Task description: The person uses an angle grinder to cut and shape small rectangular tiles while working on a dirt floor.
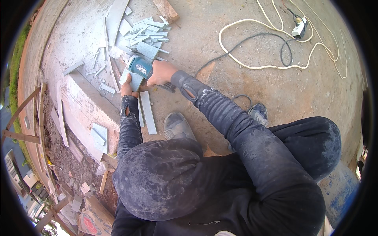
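My right hand (162, 72) is wrapped round the body of a teal angle grinder (140, 67), whose head points to the far left. In my left hand (128, 87) is a piece of grey-green stone tile (135, 80), held up against the near side of the grinder's head. The disc is hard to make out. Just beyond the tool lies a heap of cut tile strips (151, 33), with a larger tile piece (147, 50) at its near edge. A long tile strip (148, 113) lies on the ground near my left forearm.
A white extension socket (300, 28) sits at the far right amid a looped cream cable (252, 66) and a dark cord. A wooden block (166, 10) lies at the far side. To the left, a concrete ledge (88, 112) bears more tile (99, 137), with rubble and a paper sack (94, 218) beyond.
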`<state>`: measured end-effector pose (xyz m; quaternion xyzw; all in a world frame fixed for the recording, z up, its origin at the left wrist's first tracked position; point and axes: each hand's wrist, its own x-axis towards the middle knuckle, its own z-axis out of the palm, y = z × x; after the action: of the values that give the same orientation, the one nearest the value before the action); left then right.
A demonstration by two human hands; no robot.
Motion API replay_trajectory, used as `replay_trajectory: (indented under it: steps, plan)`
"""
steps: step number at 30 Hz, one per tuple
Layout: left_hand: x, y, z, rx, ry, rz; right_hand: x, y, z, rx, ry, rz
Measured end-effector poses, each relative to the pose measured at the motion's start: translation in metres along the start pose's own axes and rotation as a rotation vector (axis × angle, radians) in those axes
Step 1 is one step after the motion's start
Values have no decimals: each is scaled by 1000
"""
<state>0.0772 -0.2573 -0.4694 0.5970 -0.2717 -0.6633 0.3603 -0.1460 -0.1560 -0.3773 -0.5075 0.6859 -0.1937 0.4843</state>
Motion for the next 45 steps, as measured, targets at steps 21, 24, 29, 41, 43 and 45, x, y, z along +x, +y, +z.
replay_trajectory:
  steps: [21,24,29,41,43,45]
  plan:
    - [-7,2,7,32,28,-27,-7,7,1,-1,20,5]
    - [-6,5,4,36,36,-45,-10,6,-1,-4,-4,-12]
    - [-12,4,12,20,42,-27,-12,9,-1,-4,-4,-6]
    - [-11,4,12,5,62,-40,-20,7,-5,-9,-12,21]
    - [-12,4,13,18,66,-35,-21,6,-6,-9,-14,28]
    - [-9,4,11,31,57,-22,-21,8,-5,-3,-12,22]
